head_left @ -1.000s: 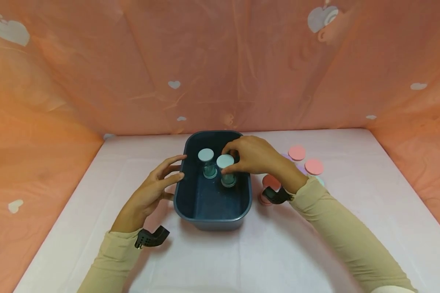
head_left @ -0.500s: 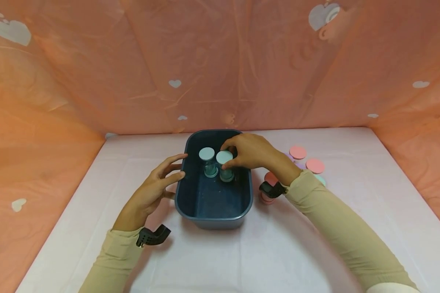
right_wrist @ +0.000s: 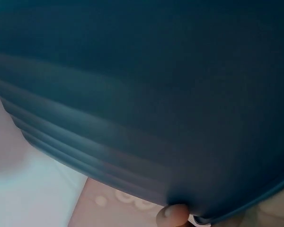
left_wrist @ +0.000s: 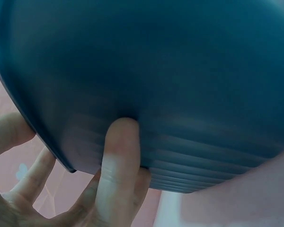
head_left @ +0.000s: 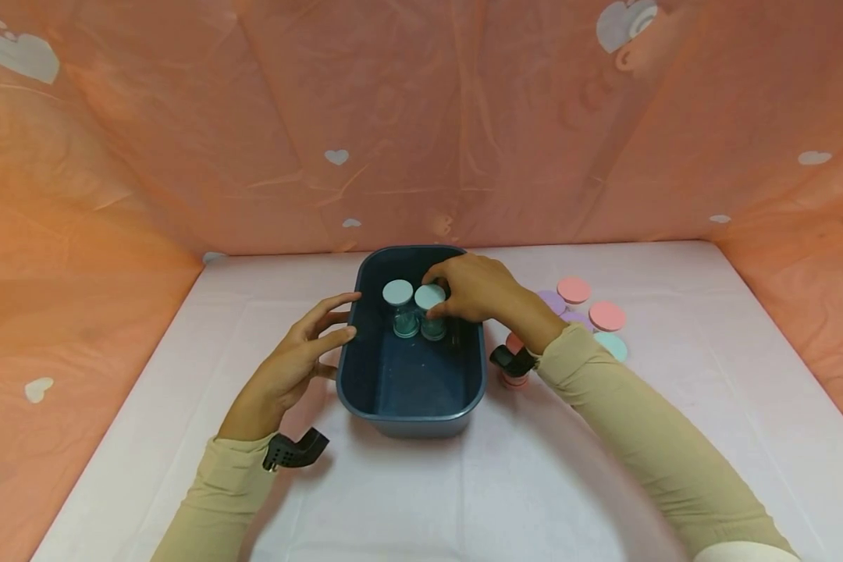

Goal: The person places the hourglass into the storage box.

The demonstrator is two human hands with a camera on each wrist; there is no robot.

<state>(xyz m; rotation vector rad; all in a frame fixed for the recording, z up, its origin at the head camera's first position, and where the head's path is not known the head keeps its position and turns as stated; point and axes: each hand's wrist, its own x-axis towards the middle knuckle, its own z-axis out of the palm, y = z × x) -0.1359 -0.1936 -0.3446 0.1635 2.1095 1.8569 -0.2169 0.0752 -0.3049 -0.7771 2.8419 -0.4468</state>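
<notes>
A dark blue rectangular bin [head_left: 410, 419] stands upright on the white table. Inside it, toward the back, two small clear jars are upright side by side. A pale lid tops the left jar [head_left: 397, 293], and another tops the right jar [head_left: 432, 298]. My right hand [head_left: 479, 289] reaches over the bin's right rim and pinches the right jar at its lid between thumb and fingers. Along the bin's left side, my left hand [head_left: 288, 367] touches the outer wall with spread, relaxed fingers. The left wrist view has its thumb [left_wrist: 120, 165] against the ribbed wall [left_wrist: 194, 109].
To the right of the bin is a group of round tops: pink [head_left: 574, 289], purple [head_left: 551, 302] and mint [head_left: 612, 346]. A red-topped item [head_left: 514, 342] near the bin is partly hidden by the right wrist camera [head_left: 511, 361]. An orange curtain [head_left: 407, 117] hangs behind the table.
My right hand has carried the right jar back and down in the bin, closer alongside the left jar. The left hand has stayed at the bin's left side.
</notes>
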